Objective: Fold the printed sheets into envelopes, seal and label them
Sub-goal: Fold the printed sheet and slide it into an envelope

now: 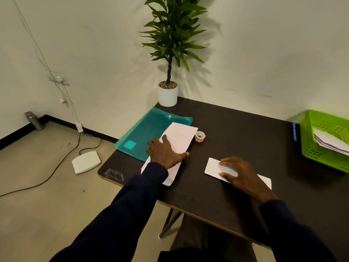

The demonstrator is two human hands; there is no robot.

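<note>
- The left hand [166, 153] lies palm down on a white sheet [181, 137]. Its fingers [164, 138] are straight and spread, pressing flat and gripping nothing, and the thumb points right along the sheet's near edge.
- The sheet lies slantwise at the left of the dark bench [236, 133]. Its far end overlaps a teal folder [147, 129], and its near end reaches close to the bench's front edge. Whether it is one sheet or several I cannot tell.
- The right hand [243, 174] rests on a folded sheet [212, 166]. Its fingers [226, 161] are loosely spread and slightly bent on top of the paper, with the thumb laid on the near edge. They do not close round it.
- The folded sheet is a long white strip lying flat on the bench, near the front and well apart from the first sheet. Its left end shows beyond the fingertips and its right corner shows behind the wrist.
- A small roll [200, 136] of stickers or tape stands just beside the sheet's far right corner.
- A green basket [309, 148] at the right edge holds white papers [328, 138], and a blue pen [294, 131] lies just to its left.
- A plant [168, 96] in a white pot stands at the far corner, behind the folder.
- On the floor to the left are a metal bottle [35, 121] by the wall and a white box [86, 161] with a cable [56, 167]. A socket [58, 78] is on the wall.
</note>
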